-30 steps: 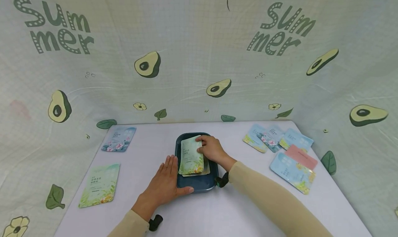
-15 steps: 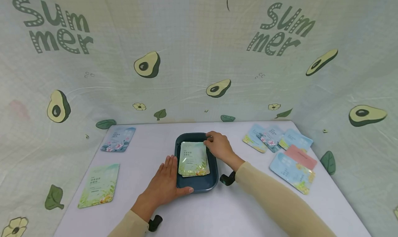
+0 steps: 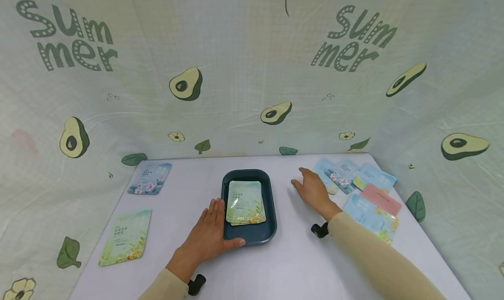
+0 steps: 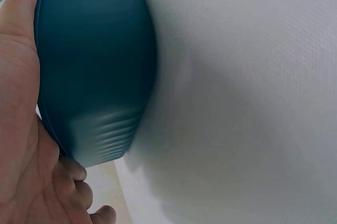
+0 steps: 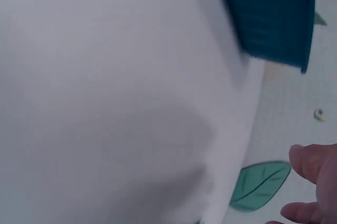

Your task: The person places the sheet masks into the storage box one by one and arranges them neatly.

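Note:
A dark blue tray (image 3: 252, 238) stands mid-table with green floral sachets (image 3: 245, 201) stacked inside it, the top one covering most of another. My left hand (image 3: 210, 232) rests against the tray's left side and near corner, fingers straight and thumb out along the front rim. In the left wrist view the palm lies along the wall of the tray (image 4: 100, 50). To the right of the tray my right hand (image 3: 314, 191) is over the table, holding nothing, with thumb and fingers apart. It is nearest a blue and yellow sachet (image 3: 323, 163), which it partly overlaps in the head view.
At the left lie a blue floral sachet (image 3: 150, 178) and a large green sachet (image 3: 125, 238). On the right are more blue sachets (image 3: 344, 175), a pink one (image 3: 381, 198), and a larger blue one (image 3: 366, 214) partly behind the right sleeve. A printed cloth backdrop (image 3: 236, 50) rises behind the table.
My right hand has let go of the top green sachet, left it on the stack in the tray, and moved right toward the blue sachets. My left hand has stayed at the tray.

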`<state>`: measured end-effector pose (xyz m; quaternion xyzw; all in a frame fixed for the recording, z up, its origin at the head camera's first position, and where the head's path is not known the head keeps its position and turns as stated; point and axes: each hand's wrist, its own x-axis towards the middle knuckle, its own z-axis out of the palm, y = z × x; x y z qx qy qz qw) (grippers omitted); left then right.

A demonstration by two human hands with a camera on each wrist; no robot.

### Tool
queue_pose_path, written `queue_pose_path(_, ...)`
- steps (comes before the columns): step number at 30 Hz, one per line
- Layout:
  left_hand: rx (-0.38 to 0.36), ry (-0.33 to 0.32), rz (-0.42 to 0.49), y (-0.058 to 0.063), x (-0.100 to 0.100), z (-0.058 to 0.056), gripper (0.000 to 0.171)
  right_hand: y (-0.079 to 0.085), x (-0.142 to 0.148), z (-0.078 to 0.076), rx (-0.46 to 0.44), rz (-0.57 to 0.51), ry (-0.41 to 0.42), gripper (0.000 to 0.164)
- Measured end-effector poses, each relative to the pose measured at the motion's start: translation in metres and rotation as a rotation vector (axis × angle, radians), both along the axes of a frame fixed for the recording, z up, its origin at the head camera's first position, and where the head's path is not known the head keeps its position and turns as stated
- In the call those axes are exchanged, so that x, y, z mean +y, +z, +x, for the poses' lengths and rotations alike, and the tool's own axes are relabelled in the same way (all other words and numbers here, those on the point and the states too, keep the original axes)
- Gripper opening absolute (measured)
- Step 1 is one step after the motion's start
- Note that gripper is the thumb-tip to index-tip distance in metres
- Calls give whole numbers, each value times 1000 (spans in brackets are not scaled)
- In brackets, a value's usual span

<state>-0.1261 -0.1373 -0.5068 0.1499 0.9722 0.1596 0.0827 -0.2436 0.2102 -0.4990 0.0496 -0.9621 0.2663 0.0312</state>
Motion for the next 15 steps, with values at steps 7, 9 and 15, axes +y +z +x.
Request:
queue_pose_path(7, -4, 7, 10, 0, 1, 1, 135, -23, 51, 2, -121, 187, -24, 83)
queue_pose_path(9, -6, 7, 7, 0, 0, 1, 135, -27, 57, 3, -138, 212, -26, 86)
queue_pose_path(15, -1, 4, 5, -1, 0, 1, 135, -37, 57, 4, -195, 239, -3, 90)
